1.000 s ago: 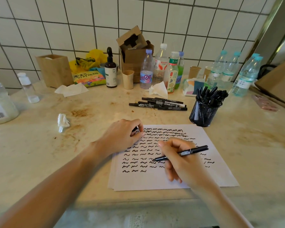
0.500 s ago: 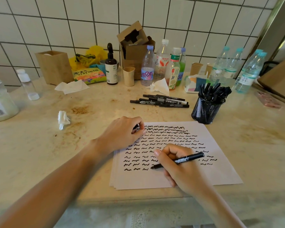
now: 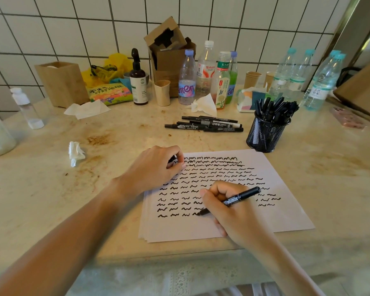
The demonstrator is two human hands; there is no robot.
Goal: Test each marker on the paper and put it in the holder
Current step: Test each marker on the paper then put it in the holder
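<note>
Marker (image 3: 235, 200) in right hand (image 3: 233, 212), tip on paper (image 3: 286, 214)

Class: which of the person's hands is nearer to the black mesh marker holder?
Right. The right hand writes on the paper just below the black mesh marker holder; the left hand rests at the paper's far-left corner.

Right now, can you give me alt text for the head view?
The right hand presses a black marker tip to the squiggle-covered paper while the left hand, holding something small and dark, steadies the sheet. Behind lie loose markers beside a full mesh holder.
</note>
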